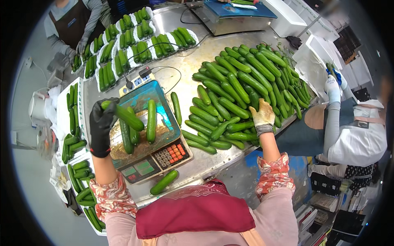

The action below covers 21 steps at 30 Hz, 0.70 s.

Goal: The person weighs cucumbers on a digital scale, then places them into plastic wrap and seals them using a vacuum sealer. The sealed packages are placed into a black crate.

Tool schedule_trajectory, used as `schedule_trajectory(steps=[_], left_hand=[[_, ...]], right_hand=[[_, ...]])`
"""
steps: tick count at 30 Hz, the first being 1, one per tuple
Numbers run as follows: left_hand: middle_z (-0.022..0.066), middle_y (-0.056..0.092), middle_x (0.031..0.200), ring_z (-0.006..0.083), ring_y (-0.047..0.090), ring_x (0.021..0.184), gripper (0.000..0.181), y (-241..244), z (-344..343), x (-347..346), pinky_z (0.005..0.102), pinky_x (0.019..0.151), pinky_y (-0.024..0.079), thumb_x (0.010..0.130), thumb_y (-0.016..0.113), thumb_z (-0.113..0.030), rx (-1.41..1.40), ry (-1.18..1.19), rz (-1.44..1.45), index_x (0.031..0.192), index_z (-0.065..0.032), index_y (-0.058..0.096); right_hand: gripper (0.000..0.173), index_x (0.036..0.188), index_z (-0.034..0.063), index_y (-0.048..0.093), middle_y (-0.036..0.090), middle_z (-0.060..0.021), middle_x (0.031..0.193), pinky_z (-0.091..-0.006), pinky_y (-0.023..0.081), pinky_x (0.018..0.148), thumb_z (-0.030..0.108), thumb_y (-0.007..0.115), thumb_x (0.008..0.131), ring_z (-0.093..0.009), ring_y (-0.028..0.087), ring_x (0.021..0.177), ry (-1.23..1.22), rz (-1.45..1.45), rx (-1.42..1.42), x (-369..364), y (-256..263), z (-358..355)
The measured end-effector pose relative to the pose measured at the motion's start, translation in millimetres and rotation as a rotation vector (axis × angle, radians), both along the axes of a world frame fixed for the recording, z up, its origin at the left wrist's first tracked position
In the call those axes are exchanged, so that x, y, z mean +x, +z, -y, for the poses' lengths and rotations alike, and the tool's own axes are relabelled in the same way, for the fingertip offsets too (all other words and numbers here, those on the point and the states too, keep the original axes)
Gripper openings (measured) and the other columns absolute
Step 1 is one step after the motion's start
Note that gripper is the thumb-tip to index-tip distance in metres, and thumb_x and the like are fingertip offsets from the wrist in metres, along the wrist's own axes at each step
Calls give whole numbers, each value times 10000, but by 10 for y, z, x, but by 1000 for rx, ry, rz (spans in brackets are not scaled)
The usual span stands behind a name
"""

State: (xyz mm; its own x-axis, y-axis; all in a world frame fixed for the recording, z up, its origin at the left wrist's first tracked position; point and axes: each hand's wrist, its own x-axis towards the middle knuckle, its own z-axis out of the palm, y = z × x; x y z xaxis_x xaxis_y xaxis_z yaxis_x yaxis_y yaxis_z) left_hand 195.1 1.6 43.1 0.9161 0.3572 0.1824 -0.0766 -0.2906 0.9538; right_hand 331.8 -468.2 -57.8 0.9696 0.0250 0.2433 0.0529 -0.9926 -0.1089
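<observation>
My left hand [104, 126], in a black glove, grips one end of a cucumber [127, 116] above the pan [166, 123] of a digital scale. Beneath and beside it, a few cucumbers lie in the pan, one of them a lighter green cucumber [151, 121] set apart to the right. My right hand [263, 115], in a stained pale glove, is at the near side of a big heap of cucumbers [234, 89]. Its thumb and fingers are by the end of a dark cucumber [254, 101]; whether they close on it is unclear.
Single cucumbers lie beside the scale and at its front. Netted cucumber packs [141, 50] line the table's back left, near a co-worker's gloved hand [82, 46]. Foam boxes [77, 123] with cucumbers stand left. A power cord [172, 46] crosses the table. Another person [354, 129] works at right.
</observation>
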Motion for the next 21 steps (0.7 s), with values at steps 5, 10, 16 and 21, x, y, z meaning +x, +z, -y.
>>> schedule_trajectory(steps=[5, 10, 16, 21], left_hand=[[179, 601, 1080, 307, 574, 1017, 327, -18, -133, -499, 426, 955, 418, 941, 453, -286, -834, -104, 83, 1106, -14, 524], [138, 610, 1059, 272, 595, 975, 311, -200, 11, -706, 407, 874, 487, 962, 423, -280, -1093, 20, 25, 1098, -22, 531], [165, 574, 1093, 298, 602, 942, 335, -288, 35, -1007, 450, 822, 521, 952, 442, -285, -1127, 67, -18, 1153, -24, 499], [138, 605, 1037, 243, 609, 970, 325, -177, 107, -1246, 381, 825, 529, 955, 435, -282, -1035, 157, -27, 1151, -31, 499]], right_hand=[[376, 990, 25, 595, 614, -146, 991, -368, 464, 780, 265, 699, 720, -291, 591, 916, 144, -84, 471, -51, 94, -131], [361, 1065, 40, 574, 617, -105, 1071, -318, 469, 837, 76, 688, 724, -243, 600, 961, 833, -89, 797, -476, 686, -1312], [309, 1075, 139, 543, 595, 13, 966, -277, 449, 683, 133, 535, 766, -141, 595, 760, 1297, 258, 91, -650, 644, -2770], [334, 1122, 77, 525, 596, -25, 982, -323, 472, 720, 80, 498, 789, -191, 610, 810, 1274, 112, 74, -671, 308, -3063]])
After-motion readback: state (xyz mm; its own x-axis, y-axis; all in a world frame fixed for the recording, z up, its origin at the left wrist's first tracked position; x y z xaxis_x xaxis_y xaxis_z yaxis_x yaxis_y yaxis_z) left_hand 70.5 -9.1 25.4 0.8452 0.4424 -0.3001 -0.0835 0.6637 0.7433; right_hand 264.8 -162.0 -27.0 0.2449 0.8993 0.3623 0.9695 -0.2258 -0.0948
